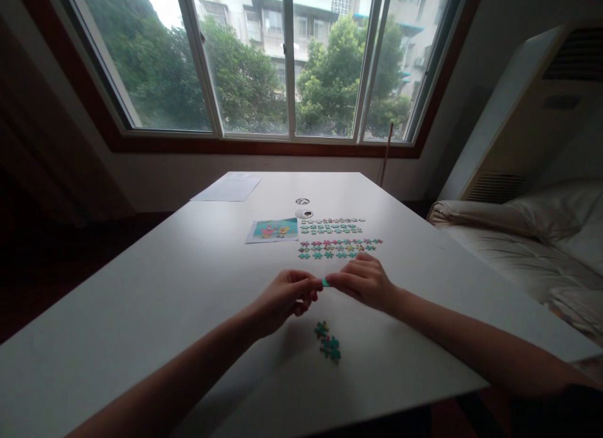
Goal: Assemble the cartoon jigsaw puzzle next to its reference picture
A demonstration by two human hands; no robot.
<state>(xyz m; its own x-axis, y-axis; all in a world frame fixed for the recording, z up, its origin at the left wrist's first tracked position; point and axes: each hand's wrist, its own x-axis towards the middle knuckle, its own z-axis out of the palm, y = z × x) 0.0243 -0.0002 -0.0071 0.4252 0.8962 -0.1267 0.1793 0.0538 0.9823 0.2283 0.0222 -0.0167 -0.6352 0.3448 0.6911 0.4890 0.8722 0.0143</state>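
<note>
My left hand (285,298) and my right hand (363,281) meet above the white table (164,300), fingers pinched together on a small teal puzzle piece (325,282) held between them. Just below the hands lies a small cluster of joined puzzle pieces (328,342) in teal and pink. Beyond the hands, rows of loose puzzle pieces (336,240) are laid out in lines. A printed reference picture (273,230) lies to their left.
A round white lid or disc (304,213) and a darker small one (302,201) sit past the pieces. Sheets of paper (227,188) lie at the table's far left. A pale sofa (527,243) stands at the right, large windows behind.
</note>
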